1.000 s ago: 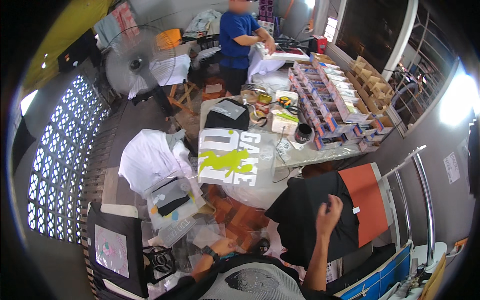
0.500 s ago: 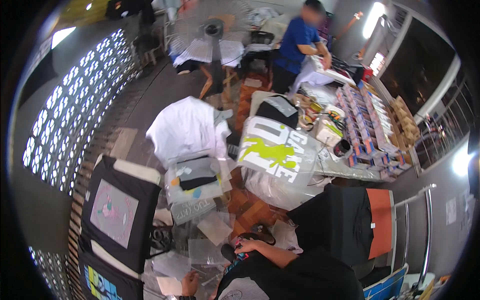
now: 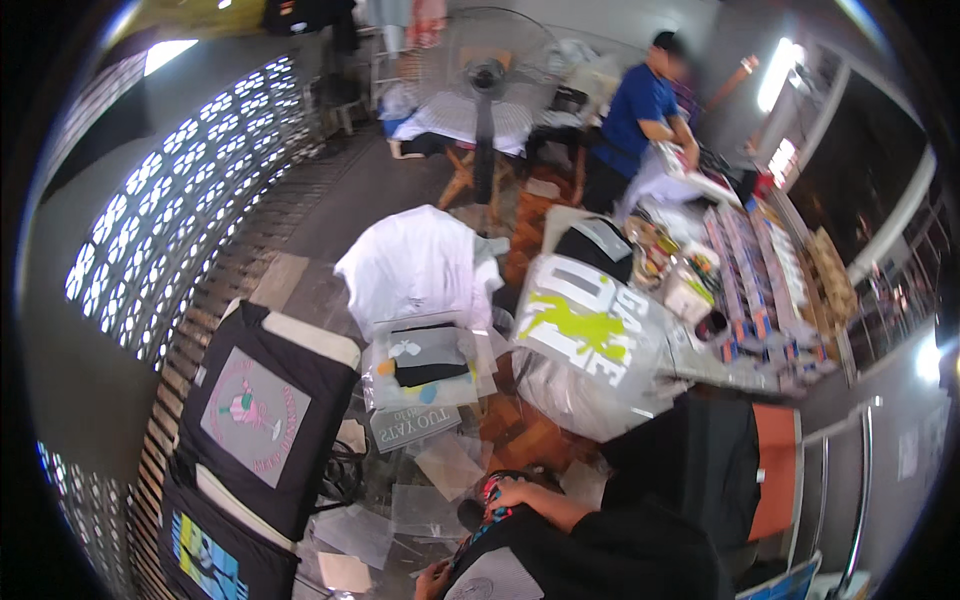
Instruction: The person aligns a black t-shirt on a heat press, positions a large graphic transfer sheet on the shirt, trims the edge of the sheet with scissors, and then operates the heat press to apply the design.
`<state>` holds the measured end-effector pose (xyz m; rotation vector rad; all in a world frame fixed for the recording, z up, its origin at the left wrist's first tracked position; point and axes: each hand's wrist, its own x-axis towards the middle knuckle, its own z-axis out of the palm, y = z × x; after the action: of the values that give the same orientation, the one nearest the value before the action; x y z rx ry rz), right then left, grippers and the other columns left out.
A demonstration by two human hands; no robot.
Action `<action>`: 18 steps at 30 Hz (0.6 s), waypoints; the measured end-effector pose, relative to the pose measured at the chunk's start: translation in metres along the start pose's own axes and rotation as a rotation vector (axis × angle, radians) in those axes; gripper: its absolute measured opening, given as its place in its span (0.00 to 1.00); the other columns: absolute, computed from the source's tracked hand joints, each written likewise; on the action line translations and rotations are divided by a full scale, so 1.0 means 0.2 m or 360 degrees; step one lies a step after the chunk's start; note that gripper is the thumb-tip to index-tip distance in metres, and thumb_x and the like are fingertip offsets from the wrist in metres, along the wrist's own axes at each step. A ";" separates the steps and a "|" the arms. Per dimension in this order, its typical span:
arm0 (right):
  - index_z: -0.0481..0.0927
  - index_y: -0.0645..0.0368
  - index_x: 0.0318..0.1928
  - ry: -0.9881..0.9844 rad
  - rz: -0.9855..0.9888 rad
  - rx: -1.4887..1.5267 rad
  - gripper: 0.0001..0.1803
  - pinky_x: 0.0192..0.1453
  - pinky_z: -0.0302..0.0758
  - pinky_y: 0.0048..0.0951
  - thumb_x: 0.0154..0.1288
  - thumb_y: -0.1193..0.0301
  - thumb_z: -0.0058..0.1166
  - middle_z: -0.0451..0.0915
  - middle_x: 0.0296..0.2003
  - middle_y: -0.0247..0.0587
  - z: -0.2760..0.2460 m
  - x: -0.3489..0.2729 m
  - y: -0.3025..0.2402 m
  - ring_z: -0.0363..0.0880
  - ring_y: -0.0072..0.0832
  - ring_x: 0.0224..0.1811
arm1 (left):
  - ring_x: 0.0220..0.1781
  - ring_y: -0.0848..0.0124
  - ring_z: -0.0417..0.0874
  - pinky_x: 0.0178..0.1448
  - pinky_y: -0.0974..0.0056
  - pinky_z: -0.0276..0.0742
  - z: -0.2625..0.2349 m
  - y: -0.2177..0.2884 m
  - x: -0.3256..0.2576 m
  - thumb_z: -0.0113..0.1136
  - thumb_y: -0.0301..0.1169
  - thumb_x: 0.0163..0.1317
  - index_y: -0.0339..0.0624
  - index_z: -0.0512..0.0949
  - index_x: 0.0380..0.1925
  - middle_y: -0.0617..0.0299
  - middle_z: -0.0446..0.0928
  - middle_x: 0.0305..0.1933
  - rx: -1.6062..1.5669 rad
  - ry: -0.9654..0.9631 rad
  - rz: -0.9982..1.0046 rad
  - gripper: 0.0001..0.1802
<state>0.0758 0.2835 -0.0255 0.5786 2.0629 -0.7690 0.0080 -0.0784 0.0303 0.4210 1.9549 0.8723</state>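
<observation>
My right hand [image 3: 508,493] rests on the patterned cloth [image 3: 490,510] over my knee, its fingers laid loosely across it and holding nothing visible. Low at the bottom edge, my left hand [image 3: 432,580] is beside my leg, small and partly cut off; its fingers look loosely bent and empty. A dark shirt with a grey printed patch [image 3: 495,578] covers my lap. Left of that hand, a cream paper square [image 3: 344,572] and clear plastic sheets [image 3: 425,510] lie on the floor. Farther ahead is a grey sheet with white lettering [image 3: 415,428].
Black printed shirts [image 3: 255,415] lie stretched over boards at left. Ahead stand a white cloth pile [image 3: 415,265] and a fan [image 3: 485,80]. A table with a grey printed shirt [image 3: 575,320] and racks of small boxes [image 3: 745,270] is at right. A person in blue [image 3: 640,110] works behind it.
My left hand has moved right, from near the cream paper to beside my leg. My right hand stays on my knee. The whole view has shifted, so the scene sits farther right.
</observation>
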 end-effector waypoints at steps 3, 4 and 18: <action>0.82 0.55 0.53 0.0232 -0.0015 0.0088 0.33 0.56 0.76 0.48 0.56 0.42 0.56 0.81 0.51 0.53 0.08 -0.01 0.16 0.80 0.50 0.53 | 0.47 0.68 0.86 0.50 0.63 0.79 -0.13 -0.14 0.15 0.60 0.41 0.66 0.36 0.81 0.49 0.51 0.85 0.44 -0.0111 -0.0045 0.0007 0.20; 0.83 0.54 0.50 0.0378 -0.0045 0.0155 0.30 0.54 0.77 0.48 0.57 0.44 0.56 0.82 0.48 0.51 0.01 -0.08 0.16 0.81 0.49 0.52 | 0.47 0.68 0.86 0.50 0.63 0.79 -0.16 -0.17 0.28 0.59 0.40 0.66 0.35 0.81 0.48 0.52 0.85 0.44 -0.0194 -0.0025 0.0045 0.20; 0.83 0.62 0.35 0.3339 0.0922 0.1753 0.07 0.44 0.77 0.37 0.62 0.72 0.54 0.82 0.33 0.49 -0.04 -1.88 1.07 0.82 0.42 0.39 | 0.44 0.47 0.85 0.44 0.49 0.76 0.70 1.53 1.16 0.54 0.43 0.66 0.33 0.81 0.41 0.41 0.83 0.37 0.1327 -0.1160 0.0829 0.21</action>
<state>0.4113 0.3932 0.2245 3.5471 2.2684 -0.8994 -0.0085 0.3293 0.0637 1.5418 1.4284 0.0815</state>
